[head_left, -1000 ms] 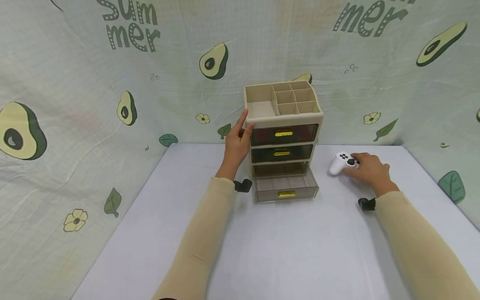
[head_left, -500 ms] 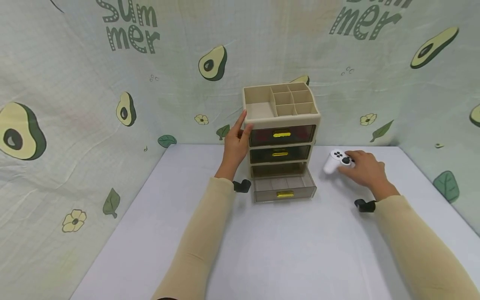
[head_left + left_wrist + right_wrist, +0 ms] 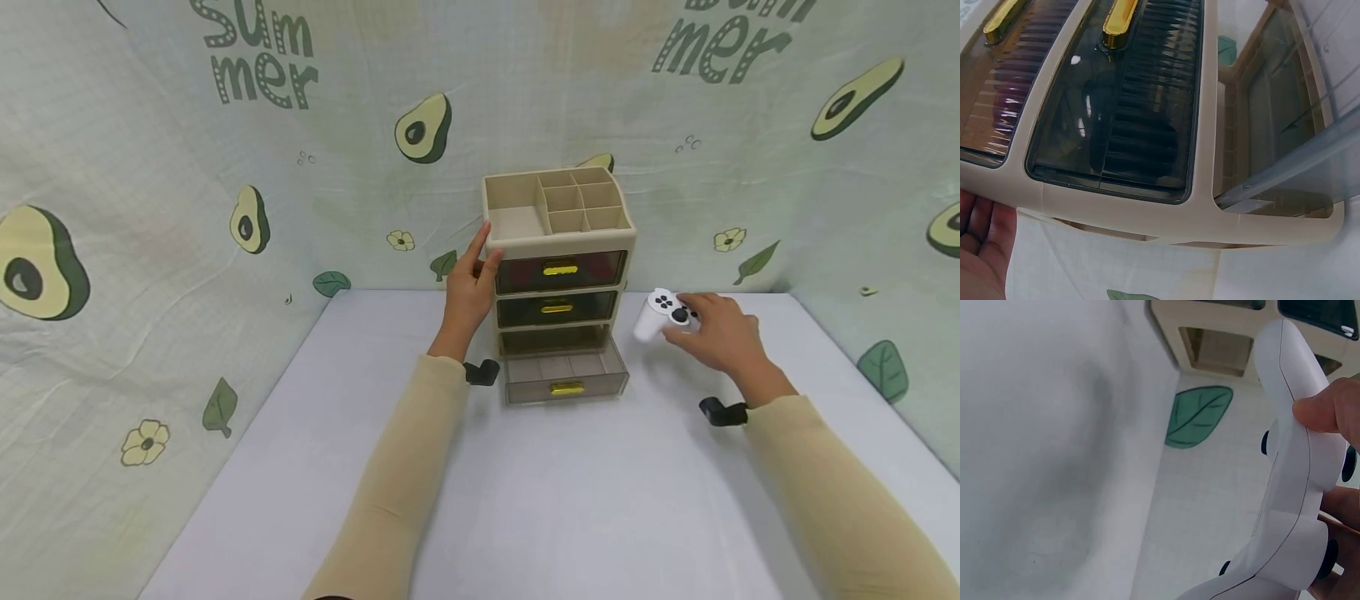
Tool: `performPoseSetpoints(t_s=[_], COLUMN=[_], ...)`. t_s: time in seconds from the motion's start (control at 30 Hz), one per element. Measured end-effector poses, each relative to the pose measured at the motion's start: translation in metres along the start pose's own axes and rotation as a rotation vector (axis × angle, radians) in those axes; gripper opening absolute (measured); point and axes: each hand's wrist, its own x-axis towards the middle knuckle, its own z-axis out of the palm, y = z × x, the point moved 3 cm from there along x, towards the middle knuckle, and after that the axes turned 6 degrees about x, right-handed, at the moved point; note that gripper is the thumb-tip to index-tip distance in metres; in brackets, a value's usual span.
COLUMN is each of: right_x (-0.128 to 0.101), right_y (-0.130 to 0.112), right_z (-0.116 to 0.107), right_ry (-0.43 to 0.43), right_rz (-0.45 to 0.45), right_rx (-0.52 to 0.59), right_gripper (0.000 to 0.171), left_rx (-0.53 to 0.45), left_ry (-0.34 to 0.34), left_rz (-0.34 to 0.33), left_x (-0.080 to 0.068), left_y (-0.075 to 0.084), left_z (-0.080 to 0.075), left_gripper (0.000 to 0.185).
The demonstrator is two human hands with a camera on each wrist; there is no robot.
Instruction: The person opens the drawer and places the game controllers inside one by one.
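Note:
My left hand [image 3: 470, 293] rests against the left side of a beige desktop drawer organizer [image 3: 573, 245], with its index finger and thumb extended by the upper front corner. In the left wrist view, that hand's fingers [image 3: 988, 234] lie along the organizer's side. The organizer's bottom drawer [image 3: 566, 389], clear and divided inside, is pulled out; the two dark drawers above are closed. To the organizer's right, my right hand [image 3: 722, 335] grips a white game controller [image 3: 660, 312] with black buttons. Its thumb [image 3: 1322, 412] presses on the controller, which hangs over the table above its shadow.
Divided compartments [image 3: 581, 198] form the organizer's top. Gold handles [image 3: 560, 270] stick out from the drawer fronts. A white cloth covers the table [image 3: 585, 500], and a fabric backdrop [image 3: 337, 150] printed with avocados hangs behind and at both sides.
My right hand has lifted the controller off the table and carried it left toward the organizer. The left hand stays on the organizer's side, and the bottom drawer stays pulled out.

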Motion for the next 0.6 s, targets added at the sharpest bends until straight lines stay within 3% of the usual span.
performPoseSetpoints(t_s=[0.6], right_x=[-0.018], right_y=[-0.042], right_z=[-0.017], right_ry=[0.104], right_rz=[-0.057], right_rx=[0.025], right_gripper=[0.064], left_rx=[-0.001], left_ry=[0.0], left_rz=[0.002], left_x=[0.0], left_y=[0.001], left_z=[0.0], left_gripper=[0.057])
